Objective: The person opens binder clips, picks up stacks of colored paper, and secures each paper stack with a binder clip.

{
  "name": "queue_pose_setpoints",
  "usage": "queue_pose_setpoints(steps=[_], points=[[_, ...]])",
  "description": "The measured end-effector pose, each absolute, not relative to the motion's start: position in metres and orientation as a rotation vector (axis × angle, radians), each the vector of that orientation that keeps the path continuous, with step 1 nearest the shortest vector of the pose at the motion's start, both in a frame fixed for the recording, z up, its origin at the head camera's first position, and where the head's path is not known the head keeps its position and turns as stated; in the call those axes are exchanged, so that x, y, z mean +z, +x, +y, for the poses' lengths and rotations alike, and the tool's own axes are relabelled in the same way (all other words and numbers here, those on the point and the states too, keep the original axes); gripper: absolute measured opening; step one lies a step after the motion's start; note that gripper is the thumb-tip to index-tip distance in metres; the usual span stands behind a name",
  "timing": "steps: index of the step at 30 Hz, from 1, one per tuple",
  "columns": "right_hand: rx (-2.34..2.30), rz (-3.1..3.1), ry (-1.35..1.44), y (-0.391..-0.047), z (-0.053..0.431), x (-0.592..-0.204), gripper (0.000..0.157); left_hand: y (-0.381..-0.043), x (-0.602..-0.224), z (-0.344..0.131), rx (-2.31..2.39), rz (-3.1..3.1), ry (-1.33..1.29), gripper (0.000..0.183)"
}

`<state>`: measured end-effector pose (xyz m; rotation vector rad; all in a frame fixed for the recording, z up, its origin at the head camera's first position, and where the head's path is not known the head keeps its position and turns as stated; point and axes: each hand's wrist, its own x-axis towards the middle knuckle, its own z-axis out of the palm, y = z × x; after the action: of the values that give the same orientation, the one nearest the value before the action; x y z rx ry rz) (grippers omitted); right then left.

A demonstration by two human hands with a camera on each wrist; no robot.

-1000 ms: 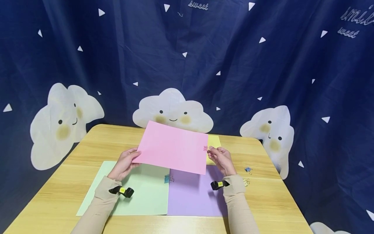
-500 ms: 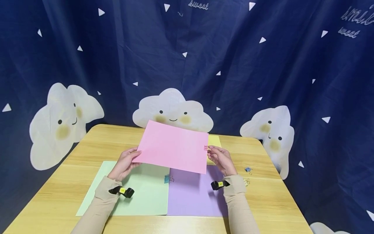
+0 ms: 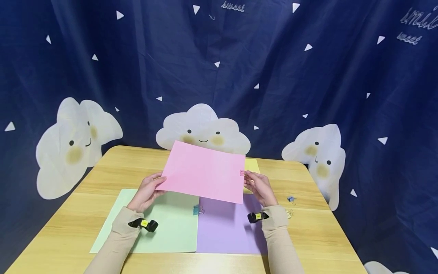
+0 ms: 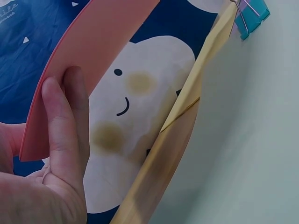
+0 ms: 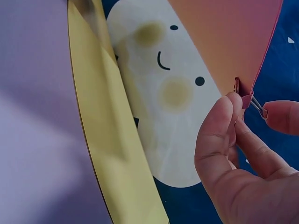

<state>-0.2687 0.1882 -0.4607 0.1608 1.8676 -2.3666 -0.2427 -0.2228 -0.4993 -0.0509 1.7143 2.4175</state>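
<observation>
My left hand grips the left end of pink paper, which is raised and tilted above the table. In the left wrist view, the fingers lie flat against the paper's underside. A pink binder clip sits on the paper's right edge, and my right hand holds it by its wire handles. The right wrist view shows the clip astride the edge, with fingertips on both sides of it. Below lie light green paper and purple paper, with a teal binder clip where they meet.
Yellow paper lies behind the pink one, partly covered from view. A blue binder clip and a pale yellow binder clip rest on the wooden table at right. A navy curtain hangs behind the table.
The pink clip's wire handles, plainly seen pointing right earlier, now show less, and my right fingers are closer to the paper's edge. The paper and my left hand have barely moved.
</observation>
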Motion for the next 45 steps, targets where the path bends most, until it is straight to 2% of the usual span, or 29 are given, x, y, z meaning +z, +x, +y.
queue_pose_setpoints(steps=[9,18,26,35,45], points=[[-2.328,1.909,0.16,-0.2684,0.1871,-0.4619,0.029,-0.2419,-0.4992,-0.2209,2.426,1.705,-0.065,0.046],[-2.324,1.915,0.175,-0.2686,0.1853,-0.4601,0.025,-0.2427,-0.4982,-0.2209,2.431,1.698,-0.059,0.049],[-2.31,1.938,0.145,-0.2699,0.182,-0.4612,0.031,-0.2421,-0.4964,-0.217,2.434,1.698,-0.062,0.049],[-2.295,1.97,0.135,-0.2689,0.1803,-0.4607,0.025,-0.2428,-0.4961,-0.2167,2.432,1.691,-0.033,0.051],[-2.273,1.999,0.127,-0.268,0.1791,-0.4633,0.032,-0.2415,-0.4942,-0.2163,2.391,1.74,0.021,0.049]])
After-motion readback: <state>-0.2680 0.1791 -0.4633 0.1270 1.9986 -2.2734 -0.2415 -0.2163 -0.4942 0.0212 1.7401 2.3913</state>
